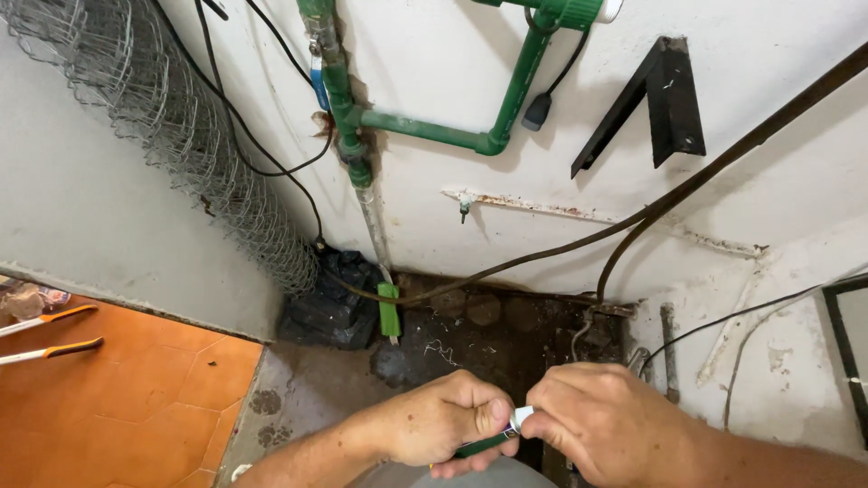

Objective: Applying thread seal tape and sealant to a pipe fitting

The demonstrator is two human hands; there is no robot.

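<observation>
White plastered wall (pixel 796 181) above a dirty concrete floor corner (pixel 488 334); orange tiled floor (pixel 136 398) at far left with two orange-tipped handles (pixel 54 334) lying on it. Rolled chain-link wire mesh (pixel 181 136) leaning along the left wall, black cables (pixel 271 154) trailing past it. Green pipework (pixel 425 126) running down and across the wall, black plastic bag (pixel 330 307) bunched at its foot (just beside a short green pipe piece (pixel 389 309)). Black angle bracket (pixel 665 99) fixed further right, dark hose (pixel 705 176) slanting across.

Low in front: left hand (pixel 448 420) closed in a fist around a slim green tool (pixel 484 443). Right hand (pixel 601 420) touching it, fingers pinched on the tool's whitish tip (pixel 522 418). Both hands together, close above the floor.
</observation>
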